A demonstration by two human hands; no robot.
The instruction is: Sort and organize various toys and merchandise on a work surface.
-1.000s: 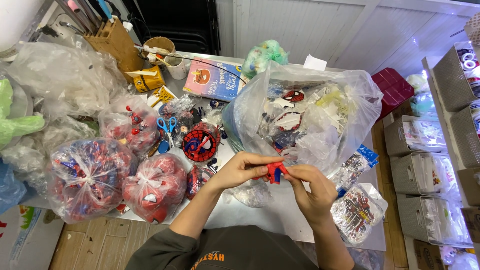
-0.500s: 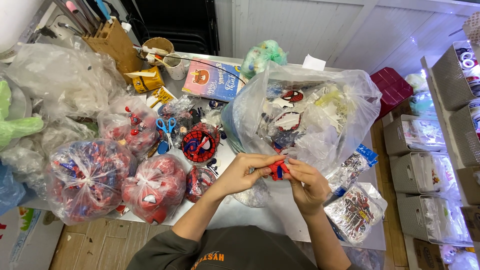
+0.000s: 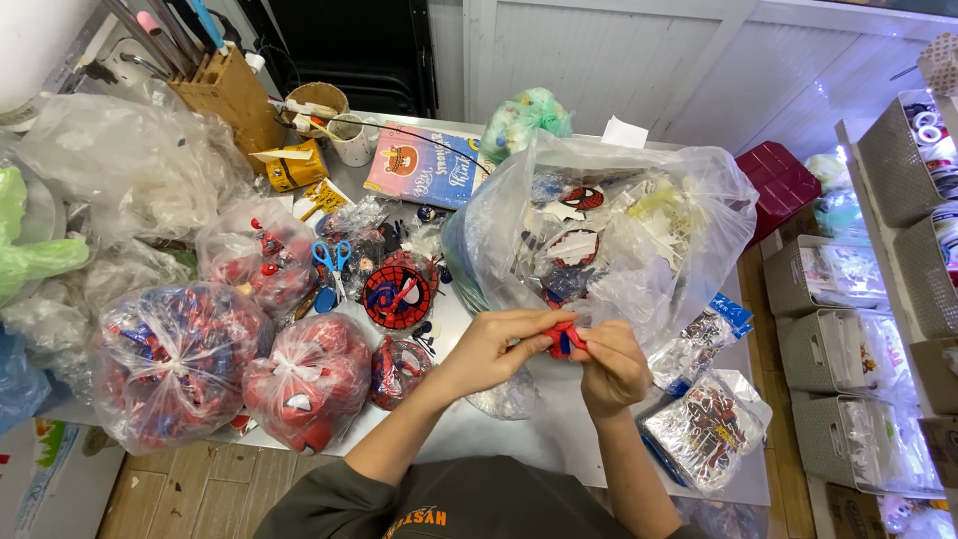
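Both your hands are pinched on one small red-and-blue piece (image 3: 562, 339): left hand (image 3: 491, 349) fingers curled narrow on its left side, right hand (image 3: 614, 364) gripping from the right. The piece sits between your fingertips, held above the table edge, just in front of the big clear bag (image 3: 609, 230).

Count around the hands:
- 1 big clear bag of mixed cut-outs, directly beyond your hands, nearly touching the knuckles.
- 3 knotted bags of red toys (image 3: 175, 364) to your left, well apart from the left hand.
- 1 round red-and-blue disc (image 3: 397, 296) beyond-left of the left hand.
- 1 pair of blue scissors (image 3: 332, 262) further left of the disc.
- 2 small clear packets (image 3: 709, 429) just right of the right hand, one overhanging the table's near edge.
- 1 book (image 3: 424, 170) far beyond the left hand.

Room: bare table (image 3: 479, 429) only in a narrow strip under and near your wrists. Left is packed with bags. Right table edge is near the packets, with grey bins (image 3: 833, 349) past it.
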